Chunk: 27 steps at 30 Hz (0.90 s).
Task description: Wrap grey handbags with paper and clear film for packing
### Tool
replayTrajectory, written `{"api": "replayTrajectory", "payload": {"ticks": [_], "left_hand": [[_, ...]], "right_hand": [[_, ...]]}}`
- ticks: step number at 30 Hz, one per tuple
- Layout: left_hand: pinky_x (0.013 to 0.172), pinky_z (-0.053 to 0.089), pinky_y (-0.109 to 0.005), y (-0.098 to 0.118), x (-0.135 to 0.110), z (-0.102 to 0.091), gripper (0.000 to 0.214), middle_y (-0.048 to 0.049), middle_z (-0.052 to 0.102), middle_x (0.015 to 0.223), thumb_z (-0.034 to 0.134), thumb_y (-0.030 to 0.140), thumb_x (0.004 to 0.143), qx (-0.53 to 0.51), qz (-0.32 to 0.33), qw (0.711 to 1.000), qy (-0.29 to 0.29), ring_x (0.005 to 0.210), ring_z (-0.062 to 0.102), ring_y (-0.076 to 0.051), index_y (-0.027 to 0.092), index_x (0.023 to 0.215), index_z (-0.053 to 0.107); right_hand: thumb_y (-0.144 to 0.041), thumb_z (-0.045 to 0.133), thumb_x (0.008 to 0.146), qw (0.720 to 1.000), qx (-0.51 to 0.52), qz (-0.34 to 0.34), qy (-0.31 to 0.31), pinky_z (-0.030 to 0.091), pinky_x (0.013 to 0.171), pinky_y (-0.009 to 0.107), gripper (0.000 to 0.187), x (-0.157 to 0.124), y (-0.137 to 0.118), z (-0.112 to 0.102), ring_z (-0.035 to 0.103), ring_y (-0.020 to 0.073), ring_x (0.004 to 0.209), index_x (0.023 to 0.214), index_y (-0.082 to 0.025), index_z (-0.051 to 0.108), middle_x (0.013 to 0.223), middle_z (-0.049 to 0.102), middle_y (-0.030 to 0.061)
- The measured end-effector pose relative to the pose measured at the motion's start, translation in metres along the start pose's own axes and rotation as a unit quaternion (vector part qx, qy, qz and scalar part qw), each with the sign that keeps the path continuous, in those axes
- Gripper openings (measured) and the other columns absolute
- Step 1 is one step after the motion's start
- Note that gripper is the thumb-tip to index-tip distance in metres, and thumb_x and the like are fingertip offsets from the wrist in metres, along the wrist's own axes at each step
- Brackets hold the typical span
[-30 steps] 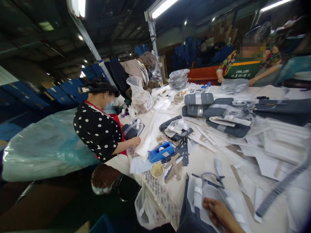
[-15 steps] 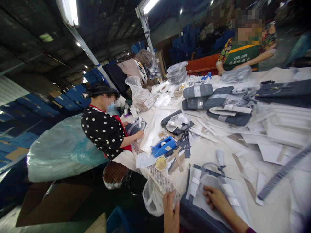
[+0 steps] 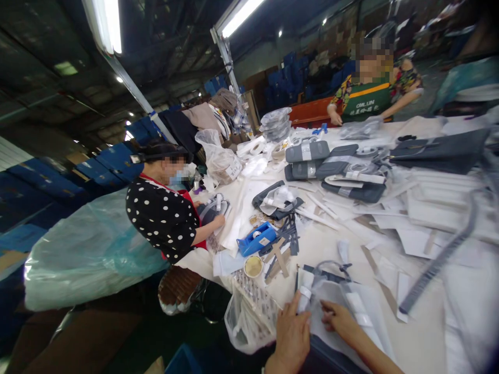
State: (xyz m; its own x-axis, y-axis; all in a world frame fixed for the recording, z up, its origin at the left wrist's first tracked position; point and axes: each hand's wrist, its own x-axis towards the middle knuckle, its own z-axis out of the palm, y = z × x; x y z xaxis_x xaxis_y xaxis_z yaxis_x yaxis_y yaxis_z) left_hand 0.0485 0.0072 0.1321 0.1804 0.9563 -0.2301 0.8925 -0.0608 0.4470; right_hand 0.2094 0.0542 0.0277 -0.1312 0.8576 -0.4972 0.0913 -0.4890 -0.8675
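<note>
A dark grey-blue bag (image 3: 327, 358) lies in front of me, with a thin white sheet (image 3: 317, 327) over much of it. Two white-wrapped straps rest on the bag: a left strap (image 3: 306, 293) and a right strap (image 3: 359, 309). My left hand (image 3: 291, 332) lies along the bag's left edge, fingers stretched out and reaching the left strap's wrapping. Over the sheet is my right hand (image 3: 343, 323), its fingers apart and loosely bent, with nothing visible in them. A grey handle (image 3: 331, 265) arches at the bag's far end.
Beyond the bag are a blue tape dispenser (image 3: 257, 239), a round tin (image 3: 253, 266) and grey strips (image 3: 290, 236). Stacked grey bags (image 3: 335, 163) stand farther back; white sheets (image 3: 424, 228) spread at right. Co-workers are at left (image 3: 163, 213) and far right (image 3: 366, 98).
My left hand has moved up and right, from beside the bag onto its left edge by the wrapped strap. My right hand stays over the sheet. The camera view has shifted slightly.
</note>
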Motion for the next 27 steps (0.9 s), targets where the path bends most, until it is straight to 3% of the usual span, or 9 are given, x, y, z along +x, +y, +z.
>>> {"api": "replayTrajectory", "payload": {"ticks": [2,5,7,9,11,15,20,27], "left_hand": [[0.1,0.041,-0.047,-0.001,0.002,0.003,0.039,0.0019,0.028,0.153,0.041,0.022,0.086,0.011,0.002,1.0,-0.005,0.123,0.046,-0.029,0.031,0.118,0.061],[0.103,0.039,-0.046,-0.001,0.007,0.004,0.04,-0.0026,0.032,0.151,0.039,0.02,0.087,0.017,0.013,1.0,0.0,0.127,0.044,-0.028,0.027,0.121,0.061],[0.106,0.037,-0.044,-0.003,0.011,0.004,0.04,-0.0032,0.033,0.151,0.039,0.018,0.087,0.015,0.024,1.0,0.006,0.13,0.041,-0.026,0.025,0.121,0.061],[0.108,0.036,-0.042,-0.004,0.015,0.005,0.04,-0.0037,0.034,0.15,0.039,0.017,0.088,0.013,0.035,0.999,0.013,0.132,0.039,-0.025,0.024,0.12,0.061],[0.109,0.036,-0.042,-0.005,0.016,0.006,0.039,-0.0043,0.035,0.15,0.038,0.018,0.089,0.014,0.043,0.999,0.021,0.132,0.04,-0.025,0.024,0.12,0.062],[0.108,0.037,-0.042,-0.007,0.016,0.008,0.037,-0.0047,0.036,0.149,0.039,0.018,0.09,0.019,0.063,0.997,0.046,0.129,0.044,-0.024,0.024,0.118,0.063],[0.108,0.038,-0.042,-0.01,0.015,0.009,0.038,-0.0049,0.039,0.147,0.039,0.016,0.09,0.027,0.08,0.994,0.067,0.13,0.043,-0.023,0.025,0.118,0.063],[0.105,0.042,-0.041,-0.016,0.014,0.007,0.039,-0.003,0.04,0.147,0.04,0.017,0.088,0.035,0.071,0.995,0.061,0.131,0.043,-0.022,0.03,0.117,0.064]], "right_hand": [[-0.029,0.051,0.067,0.996,-0.011,-0.081,0.047,0.055,0.07,0.039,0.034,-0.027,-0.015,-0.016,0.065,0.0243,0.08,0.096,-0.018,0.065,0.1,0.065,0.0122],[-0.029,0.046,0.078,0.969,-0.069,-0.184,0.148,0.046,0.094,0.041,0.037,-0.064,-0.032,-0.048,0.057,0.0228,0.104,0.111,-0.022,0.062,0.116,0.06,0.009],[-0.028,0.045,0.079,0.953,-0.089,-0.177,0.229,0.044,0.096,0.042,0.042,-0.079,-0.033,-0.069,0.053,0.023,0.111,0.119,-0.023,0.057,0.123,0.055,0.009],[-0.032,0.047,0.079,0.951,-0.068,-0.128,0.275,0.045,0.094,0.042,0.048,-0.088,-0.026,-0.084,0.051,0.0243,0.114,0.126,-0.021,0.051,0.129,0.051,0.0112],[-0.037,0.052,0.077,0.961,-0.013,-0.05,0.27,0.045,0.094,0.042,0.058,-0.094,-0.017,-0.091,0.052,0.0258,0.113,0.131,-0.017,0.047,0.129,0.051,0.0145],[-0.05,0.061,0.07,0.973,0.105,0.069,0.195,0.048,0.09,0.037,0.078,-0.099,-0.006,-0.087,0.058,0.0262,0.107,0.136,-0.013,0.043,0.129,0.053,0.0174],[-0.053,0.064,0.063,0.971,0.13,0.054,0.192,0.05,0.084,0.037,0.081,-0.096,0.002,-0.081,0.062,0.0286,0.099,0.131,-0.011,0.05,0.123,0.059,0.0181],[-0.054,0.056,0.059,0.975,0.076,0.054,0.203,0.052,0.076,0.037,0.079,-0.071,0.034,-0.085,0.066,0.0296,0.086,0.123,-0.009,0.054,0.108,0.066,0.0162]]}}
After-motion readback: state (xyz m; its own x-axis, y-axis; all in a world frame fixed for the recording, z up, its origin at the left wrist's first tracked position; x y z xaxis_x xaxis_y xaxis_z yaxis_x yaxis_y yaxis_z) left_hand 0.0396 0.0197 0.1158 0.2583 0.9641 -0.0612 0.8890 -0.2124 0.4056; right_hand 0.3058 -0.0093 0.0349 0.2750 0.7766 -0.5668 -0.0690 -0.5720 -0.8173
